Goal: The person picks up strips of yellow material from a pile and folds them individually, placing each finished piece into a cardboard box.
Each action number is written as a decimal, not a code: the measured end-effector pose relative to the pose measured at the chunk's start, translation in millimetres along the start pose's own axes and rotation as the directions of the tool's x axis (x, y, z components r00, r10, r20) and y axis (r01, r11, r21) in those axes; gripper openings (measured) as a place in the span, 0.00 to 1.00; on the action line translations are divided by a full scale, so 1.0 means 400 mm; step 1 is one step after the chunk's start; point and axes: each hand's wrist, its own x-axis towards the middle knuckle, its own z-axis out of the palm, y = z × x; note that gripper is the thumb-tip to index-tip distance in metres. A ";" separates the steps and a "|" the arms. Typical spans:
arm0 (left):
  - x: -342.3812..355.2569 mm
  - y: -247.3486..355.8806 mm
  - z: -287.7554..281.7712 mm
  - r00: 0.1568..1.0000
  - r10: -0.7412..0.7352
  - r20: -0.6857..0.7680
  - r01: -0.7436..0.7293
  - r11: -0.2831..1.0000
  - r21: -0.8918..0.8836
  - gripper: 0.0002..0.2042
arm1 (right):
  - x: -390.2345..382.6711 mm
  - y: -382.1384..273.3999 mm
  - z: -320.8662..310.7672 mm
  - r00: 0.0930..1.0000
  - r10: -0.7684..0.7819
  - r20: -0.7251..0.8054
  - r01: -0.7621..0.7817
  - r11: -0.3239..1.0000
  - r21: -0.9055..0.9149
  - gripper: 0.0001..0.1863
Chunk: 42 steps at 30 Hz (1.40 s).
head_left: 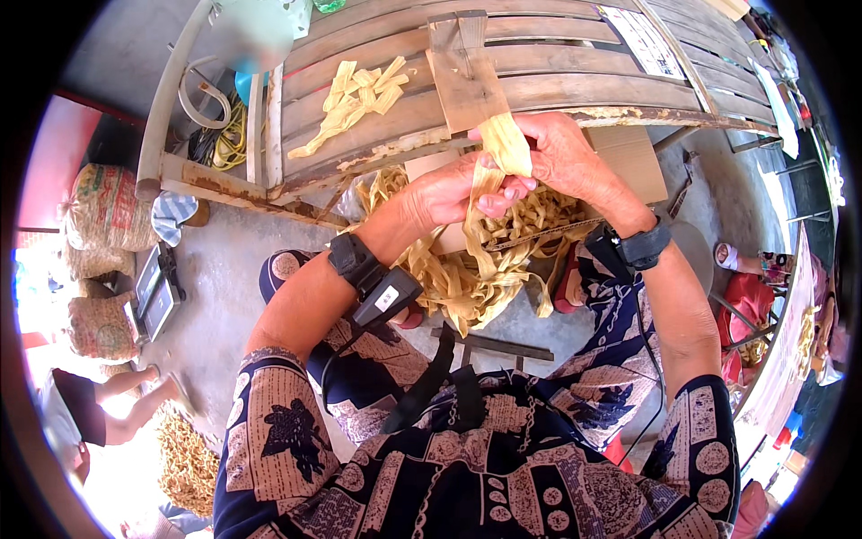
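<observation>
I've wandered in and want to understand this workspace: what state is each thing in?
Left hand: closed on the strip.
Right hand: closed on the strip.
Pale yellow strip: bent, lower end hanging down.
Strips on the table: loose, in a small heap.
Wooden board: lying on the slatted table.
Strips below: tangled, piled up.
Sacks: bulging.

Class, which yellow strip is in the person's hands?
The strip between the left hand and right hand, by the wooden board; the others lie on the bench or in the heap below.
</observation>
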 end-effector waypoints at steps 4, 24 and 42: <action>0.012 0.017 0.001 0.954 0.169 -0.248 -0.140 0.982 0.129 0.12 | 0.003 0.021 0.015 0.907 -0.303 -0.293 0.224 0.935 -0.274 0.13; 0.003 0.033 0.064 0.696 0.637 -0.330 0.084 0.385 0.919 0.17 | 0.023 0.036 0.067 0.938 -0.087 -0.335 -0.015 0.957 -0.290 0.06; -0.035 0.078 0.060 0.824 0.487 -0.291 -0.127 0.658 0.742 0.11 | 0.022 0.019 -0.048 0.907 0.413 -0.084 -0.249 0.685 0.685 0.18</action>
